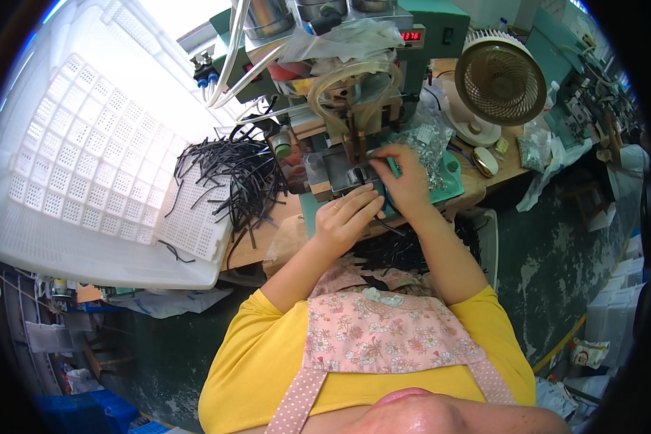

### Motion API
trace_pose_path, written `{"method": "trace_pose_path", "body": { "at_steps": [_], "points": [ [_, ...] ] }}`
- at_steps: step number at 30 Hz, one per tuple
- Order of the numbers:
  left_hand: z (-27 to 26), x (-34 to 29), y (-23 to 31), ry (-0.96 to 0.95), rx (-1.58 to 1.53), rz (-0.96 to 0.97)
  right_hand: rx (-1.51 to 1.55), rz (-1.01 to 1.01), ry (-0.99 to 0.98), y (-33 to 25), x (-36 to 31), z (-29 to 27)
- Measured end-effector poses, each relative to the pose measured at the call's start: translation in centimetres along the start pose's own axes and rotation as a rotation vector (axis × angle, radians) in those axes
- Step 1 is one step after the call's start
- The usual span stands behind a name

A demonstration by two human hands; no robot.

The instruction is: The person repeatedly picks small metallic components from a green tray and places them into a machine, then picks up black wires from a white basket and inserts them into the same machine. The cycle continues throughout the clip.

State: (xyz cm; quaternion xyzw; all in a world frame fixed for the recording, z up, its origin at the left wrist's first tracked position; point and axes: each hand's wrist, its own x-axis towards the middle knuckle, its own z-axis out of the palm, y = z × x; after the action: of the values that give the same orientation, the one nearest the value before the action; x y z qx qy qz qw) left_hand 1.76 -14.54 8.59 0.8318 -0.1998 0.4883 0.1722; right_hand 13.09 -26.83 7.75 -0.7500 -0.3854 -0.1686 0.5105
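A green bench press machine stands in front of me, its upright tool over a small metal work block. My left hand lies at the front of the block, fingers long and close together, the thumb hidden. From under its fingertips sticks out a thin black strip, which the hand seems to grip. My right hand reaches in beside the tool, thumb and forefinger pinched together; what is between them is too small to make out. Small silvery metal pieces lie in clear plastic next to this hand.
Left of the machine, many black strips spill from a tipped white perforated crate onto the wooden table. More black strips lie in a bin below the table edge. At the right stand a small fan and a bagged heap of parts.
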Motion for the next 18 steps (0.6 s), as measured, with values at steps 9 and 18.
{"method": "trace_pose_path", "body": {
  "at_steps": [9, 18],
  "points": [
    [1.4, -1.1, -0.9, 0.07, -0.003, 0.039, -0.331, 0.117, -0.176, 9.4, -5.1, -6.6],
    [0.2, -3.4, -0.7, 0.025, -0.069, -0.041, -0.372, -0.031, -0.045, 10.4, -4.4, -3.3]
  ]
}}
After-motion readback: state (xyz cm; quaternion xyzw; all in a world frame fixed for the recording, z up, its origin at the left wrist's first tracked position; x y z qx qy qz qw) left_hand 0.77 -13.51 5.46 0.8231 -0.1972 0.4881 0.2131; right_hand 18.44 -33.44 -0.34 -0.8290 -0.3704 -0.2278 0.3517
